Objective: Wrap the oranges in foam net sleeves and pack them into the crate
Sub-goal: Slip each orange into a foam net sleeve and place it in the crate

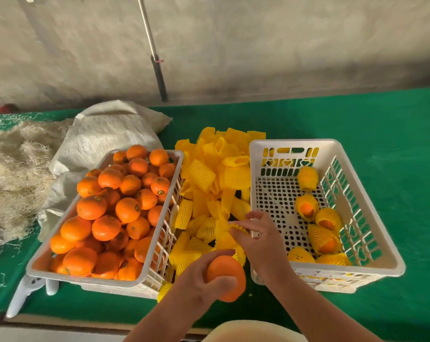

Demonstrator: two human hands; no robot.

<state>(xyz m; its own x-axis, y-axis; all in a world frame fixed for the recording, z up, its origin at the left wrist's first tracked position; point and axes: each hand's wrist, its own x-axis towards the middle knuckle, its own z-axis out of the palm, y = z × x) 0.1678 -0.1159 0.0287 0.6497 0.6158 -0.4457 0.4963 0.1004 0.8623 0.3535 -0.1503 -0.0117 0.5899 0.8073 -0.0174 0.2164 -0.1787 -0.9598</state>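
Observation:
My left hand [204,275] grips a bare orange [227,277] near the table's front edge, between the two crates. Just above it, my right hand [258,239] pinches a yellow foam net sleeve [230,234] at the near end of the sleeve pile [216,183]. The white crate on the left [85,278] is heaped with unwrapped oranges [113,213]. The white crate on the right [332,280] holds several oranges wrapped in yellow sleeves [317,223], lined along its right side and front.
A green cloth [381,124] covers the table. A white woven sack [105,134] and a heap of pale straw [14,169] lie at the back left. A white controller [24,294] lies at the front left. A pole [157,62] leans on the wall behind.

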